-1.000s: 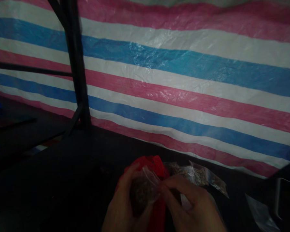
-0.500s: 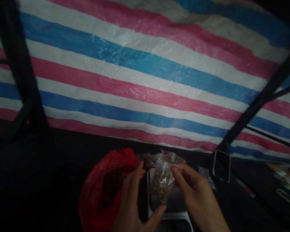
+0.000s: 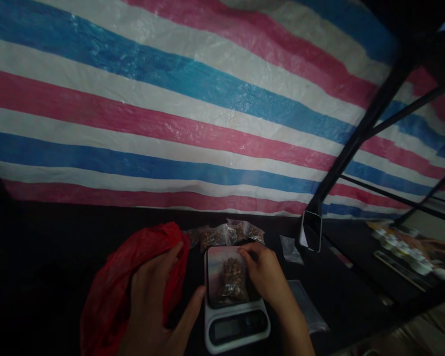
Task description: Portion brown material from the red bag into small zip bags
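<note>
R hand (image 3: 264, 274) on bag (image 3: 232, 279) atop scale (image 3: 234, 306), L hand (image 3: 152, 301) on red bag (image 3: 114, 287)

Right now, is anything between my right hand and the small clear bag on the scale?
Nothing visible. The right hand rests at the small clear bag lying on the scale; the left hand lies on the red bag.
</note>
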The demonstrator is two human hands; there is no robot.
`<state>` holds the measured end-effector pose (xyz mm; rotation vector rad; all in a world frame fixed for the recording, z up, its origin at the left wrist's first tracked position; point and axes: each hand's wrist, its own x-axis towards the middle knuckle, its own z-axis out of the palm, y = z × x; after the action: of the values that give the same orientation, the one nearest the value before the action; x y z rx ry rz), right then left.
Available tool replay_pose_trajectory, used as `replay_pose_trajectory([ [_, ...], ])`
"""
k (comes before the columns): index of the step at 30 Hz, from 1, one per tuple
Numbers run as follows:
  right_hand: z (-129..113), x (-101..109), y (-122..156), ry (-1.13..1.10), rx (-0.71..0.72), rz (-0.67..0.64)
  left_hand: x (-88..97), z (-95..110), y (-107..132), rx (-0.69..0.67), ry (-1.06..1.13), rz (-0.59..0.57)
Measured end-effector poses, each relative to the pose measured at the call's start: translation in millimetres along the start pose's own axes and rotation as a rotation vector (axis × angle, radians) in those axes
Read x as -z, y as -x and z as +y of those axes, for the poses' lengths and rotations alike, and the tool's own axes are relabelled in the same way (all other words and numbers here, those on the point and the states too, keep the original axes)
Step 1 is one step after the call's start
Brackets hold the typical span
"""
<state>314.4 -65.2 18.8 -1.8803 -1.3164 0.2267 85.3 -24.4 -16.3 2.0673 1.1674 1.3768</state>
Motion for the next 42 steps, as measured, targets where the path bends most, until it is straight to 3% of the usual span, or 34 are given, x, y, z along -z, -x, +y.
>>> replay_pose_trajectory([
  [12,0,16,6,-0.028,0.029,0.148,3.6,8,-3,-0.036,-0.014,0.058],
  [24,-1,14,6,-0.055,0.045,0.168,7.9,7,-6,-0.123,-0.037,0.075],
  [35,-5,19,8,-0.03,0.039,0.161,12.3,0,-8,-0.093,-0.026,0.096],
  [39,-15,18,12,0.028,0.009,0.137,11.2,0,-8,-0.128,-0.036,0.107],
  [42,-36,10,19,0.199,-0.136,0.095,10.4,-1,-7,-0.146,-0.048,0.109],
])
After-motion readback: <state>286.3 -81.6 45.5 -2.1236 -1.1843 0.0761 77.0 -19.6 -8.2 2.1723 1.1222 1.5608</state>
